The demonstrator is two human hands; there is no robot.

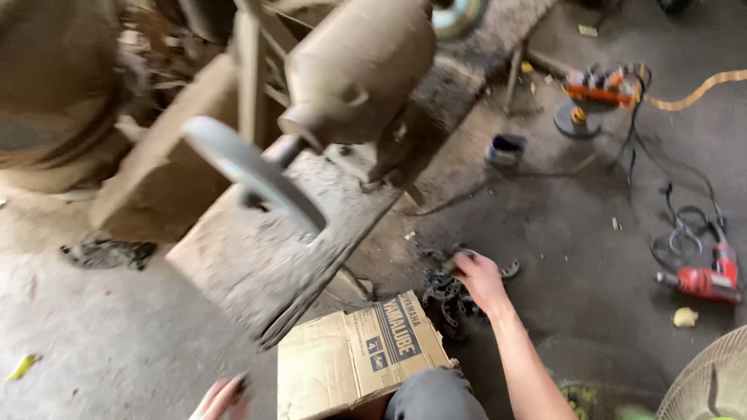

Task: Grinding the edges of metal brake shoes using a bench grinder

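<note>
Two hands in view. Left hand [222,397] at the bottom edge beside the cardboard box [354,354]; its grip cannot be told, mostly cropped. Right hand [478,280] reaches onto the pile of dark metal parts [451,299] on the floor [560,233], fingers curled narrow on a piece. Step: picking from the pile. Pile scattered, no clear long axis. Beyond: bench grinder [342,78], red drill [704,280].

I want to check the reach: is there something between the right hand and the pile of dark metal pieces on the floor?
Nothing visible. The right hand is already at the pile of dark metal pieces, beside the cardboard box. Its grip is blurred.
</note>
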